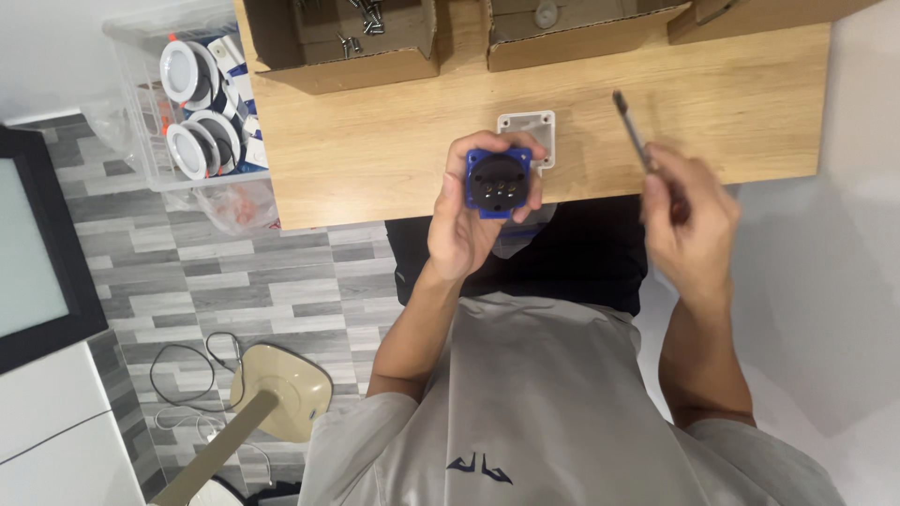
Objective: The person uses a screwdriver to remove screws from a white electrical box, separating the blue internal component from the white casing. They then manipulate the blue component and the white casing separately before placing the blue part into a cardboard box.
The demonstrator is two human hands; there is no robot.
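The left hand (466,228) holds a blue socket insert (499,183) with a round black face, just above the near edge of the wooden worktop (394,150). The fingers are curled around its sides and the thumb presses on the left side, so the black face with its small holes looks up toward the camera. Right behind the socket, lying flat on the worktop, is a pale grey square housing (528,130).

The right hand (689,220) is closed around the handle of a screwdriver (634,132). Its thin shaft points up and slightly to the left, away from the body, and the tip is over the worktop. The long axis of the tool runs almost straight away from the person. The socket lies to the left of the screwdriver tip and nearer to the body, with the two hands well apart.

At the far edge stand open cardboard boxes (347,42) with screws inside. Left of the worktop, a clear plastic bin (155,112) holds round white lamp fittings.
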